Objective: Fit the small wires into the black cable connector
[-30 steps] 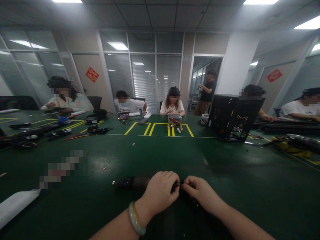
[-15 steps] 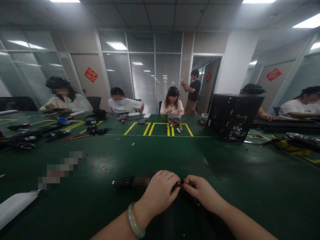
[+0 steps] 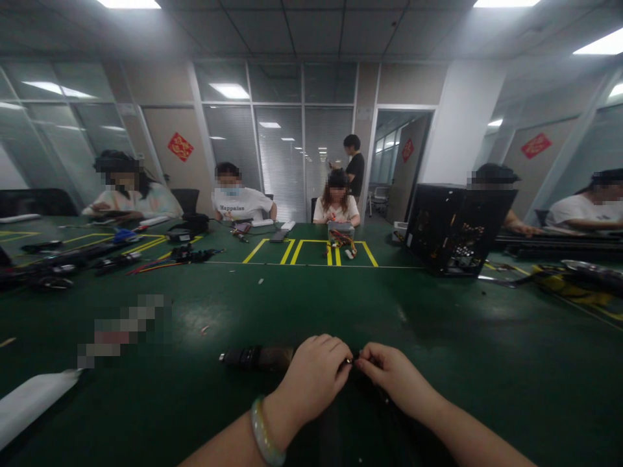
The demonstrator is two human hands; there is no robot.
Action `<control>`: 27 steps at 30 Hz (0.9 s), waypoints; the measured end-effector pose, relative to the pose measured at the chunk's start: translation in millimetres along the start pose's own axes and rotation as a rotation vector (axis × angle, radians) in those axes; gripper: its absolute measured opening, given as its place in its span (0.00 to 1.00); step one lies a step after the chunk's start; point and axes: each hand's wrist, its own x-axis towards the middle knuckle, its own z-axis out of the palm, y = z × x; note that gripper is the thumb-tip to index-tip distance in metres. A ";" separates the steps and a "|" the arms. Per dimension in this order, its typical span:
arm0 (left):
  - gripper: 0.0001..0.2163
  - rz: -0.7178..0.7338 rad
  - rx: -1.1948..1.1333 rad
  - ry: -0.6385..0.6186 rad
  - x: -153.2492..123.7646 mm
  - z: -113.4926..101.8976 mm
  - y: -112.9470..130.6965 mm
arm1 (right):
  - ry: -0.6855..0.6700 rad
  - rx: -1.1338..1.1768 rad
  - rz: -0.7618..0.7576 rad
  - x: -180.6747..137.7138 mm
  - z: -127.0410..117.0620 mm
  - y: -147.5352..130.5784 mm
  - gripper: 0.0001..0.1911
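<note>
A dark, barrel-shaped electric screwdriver (image 3: pixel 260 357) lies on the green table, its metal tip pointing left. My left hand (image 3: pixel 316 370) is wrapped over its right end, covering much of the body. A small shiny part shows by the left fingertips. Right beside them, my right hand (image 3: pixel 384 366) has thumb and fingers pinched on a small black piece at the tool's end, perhaps a cord plug; the fingers mostly hide it. Something dark, like a cord, runs below the right hand, too dim to make out. A pale bangle circles my left wrist.
Loose cables and black parts (image 3: pixel 160 259) lie at the left. A white strip-like object (image 3: pixel 36 405) is at near left. A black computer case (image 3: pixel 460 230) stands at right, and a power supply (image 3: pixel 341 230) with wires sits opposite. Several people sit around the table.
Both hands stay in nearly the same place and grip. The view shifts slightly. The standing person at the back has moved left, away from the doorway.
</note>
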 end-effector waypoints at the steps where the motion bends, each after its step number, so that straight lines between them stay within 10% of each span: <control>1: 0.02 0.002 0.013 -0.007 -0.2 0.2 0.7 | 0.002 -0.009 -0.005 -0.3 -0.2 -0.5 0.11; 27: 0.03 -0.006 0.027 -0.003 -0.5 0.9 0.3 | -0.020 0.017 -0.014 -0.5 -1.4 -1.9 0.09</control>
